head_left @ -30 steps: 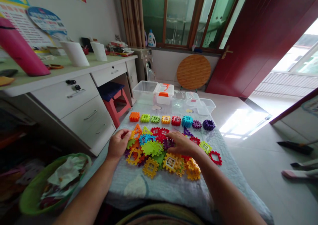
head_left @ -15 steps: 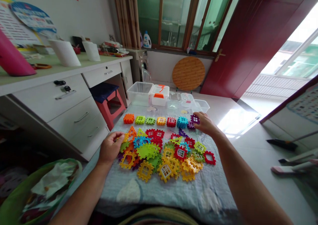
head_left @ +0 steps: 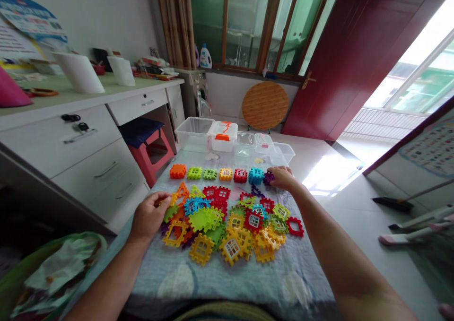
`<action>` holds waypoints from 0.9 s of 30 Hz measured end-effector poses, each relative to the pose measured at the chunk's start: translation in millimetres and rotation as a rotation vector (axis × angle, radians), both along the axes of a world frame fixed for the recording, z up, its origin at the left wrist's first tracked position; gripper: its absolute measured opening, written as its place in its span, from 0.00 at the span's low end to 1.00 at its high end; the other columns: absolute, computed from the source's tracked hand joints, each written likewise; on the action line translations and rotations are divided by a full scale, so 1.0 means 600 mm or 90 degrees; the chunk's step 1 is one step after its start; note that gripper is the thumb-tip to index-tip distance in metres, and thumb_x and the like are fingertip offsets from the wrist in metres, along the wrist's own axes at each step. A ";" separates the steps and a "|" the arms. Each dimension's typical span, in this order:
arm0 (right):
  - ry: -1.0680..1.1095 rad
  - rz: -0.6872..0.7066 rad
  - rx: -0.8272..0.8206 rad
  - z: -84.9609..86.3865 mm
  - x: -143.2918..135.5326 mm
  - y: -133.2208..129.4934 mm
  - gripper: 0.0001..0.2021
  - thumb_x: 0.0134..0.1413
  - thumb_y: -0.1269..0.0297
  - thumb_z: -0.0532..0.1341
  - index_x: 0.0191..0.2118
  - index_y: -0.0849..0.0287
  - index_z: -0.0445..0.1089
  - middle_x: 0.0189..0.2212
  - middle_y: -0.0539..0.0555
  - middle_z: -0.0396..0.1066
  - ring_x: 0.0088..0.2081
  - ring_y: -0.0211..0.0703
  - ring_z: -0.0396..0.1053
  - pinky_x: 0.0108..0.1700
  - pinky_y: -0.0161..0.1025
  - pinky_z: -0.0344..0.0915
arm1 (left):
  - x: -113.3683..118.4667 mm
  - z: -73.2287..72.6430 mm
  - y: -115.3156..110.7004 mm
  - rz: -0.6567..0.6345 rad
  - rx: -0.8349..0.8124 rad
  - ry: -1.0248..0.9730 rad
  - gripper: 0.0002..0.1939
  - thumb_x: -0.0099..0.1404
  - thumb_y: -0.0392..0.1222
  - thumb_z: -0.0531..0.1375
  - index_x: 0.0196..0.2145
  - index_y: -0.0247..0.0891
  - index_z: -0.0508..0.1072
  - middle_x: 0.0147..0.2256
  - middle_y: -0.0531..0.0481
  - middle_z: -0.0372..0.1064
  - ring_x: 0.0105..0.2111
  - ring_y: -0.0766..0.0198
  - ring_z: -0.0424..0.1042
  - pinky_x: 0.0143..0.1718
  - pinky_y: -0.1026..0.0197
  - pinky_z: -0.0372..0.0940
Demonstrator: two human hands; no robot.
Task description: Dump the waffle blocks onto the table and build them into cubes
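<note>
My right hand (head_left: pixel 283 178) is at the right end of a row of stacked plastic building tiles, its fingers closed round the purple tiles (head_left: pixel 268 178). Beside it in the row are a blue stack (head_left: pixel 256 176), a red stack (head_left: pixel 240 175) and several others, ending with an orange stack (head_left: pixel 178 171). At the left edge of the loose pile, my left hand (head_left: pixel 151 214) pinches a small yellow-orange tile (head_left: pixel 173 199), partly hidden by the fingers. The pile holds lime green tiles (head_left: pixel 200 220), yellow window tiles (head_left: pixel 201 248) and red ones (head_left: pixel 295 227).
Behind the row stand an open clear bin (head_left: pixel 194 134), a lidded box with an orange latch (head_left: pixel 223 136) and smaller clear containers (head_left: pixel 263 143). A grey-blue cloth (head_left: pixel 244 283) covers the table. A red stool (head_left: pixel 151 143) and a waste basket (head_left: pixel 53 273) are at the left.
My right hand has lowered the purple tile it held up onto the purple stack. My left hand stays by the pile. The whole view has shifted slightly.
</note>
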State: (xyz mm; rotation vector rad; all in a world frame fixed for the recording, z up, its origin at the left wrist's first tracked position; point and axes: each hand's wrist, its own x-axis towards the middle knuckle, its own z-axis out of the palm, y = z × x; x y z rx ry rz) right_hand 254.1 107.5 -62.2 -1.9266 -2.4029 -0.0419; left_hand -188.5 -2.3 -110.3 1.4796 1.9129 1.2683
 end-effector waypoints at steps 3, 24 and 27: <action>-0.003 0.005 -0.009 0.003 -0.002 -0.003 0.16 0.42 0.68 0.64 0.42 0.56 0.73 0.41 0.58 0.76 0.47 0.55 0.68 0.51 0.46 0.56 | -0.002 -0.003 0.000 0.001 -0.001 0.000 0.15 0.55 0.53 0.58 0.33 0.39 0.75 0.32 0.49 0.76 0.34 0.56 0.74 0.40 0.58 0.68; 0.263 -0.061 0.065 -0.052 -0.006 -0.185 0.17 0.51 0.56 0.61 0.45 0.60 0.73 0.39 0.58 0.75 0.41 0.52 0.71 0.46 0.46 0.65 | -0.002 -0.004 0.001 -0.006 -0.001 0.032 0.16 0.54 0.53 0.58 0.33 0.38 0.75 0.33 0.48 0.76 0.34 0.57 0.74 0.41 0.58 0.68; 0.274 -0.069 0.072 -0.051 -0.012 -0.186 0.15 0.51 0.58 0.62 0.43 0.58 0.73 0.37 0.57 0.74 0.40 0.51 0.70 0.46 0.45 0.64 | -0.002 -0.006 0.001 0.001 0.008 0.022 0.16 0.54 0.53 0.58 0.33 0.39 0.75 0.33 0.49 0.76 0.34 0.57 0.74 0.40 0.59 0.68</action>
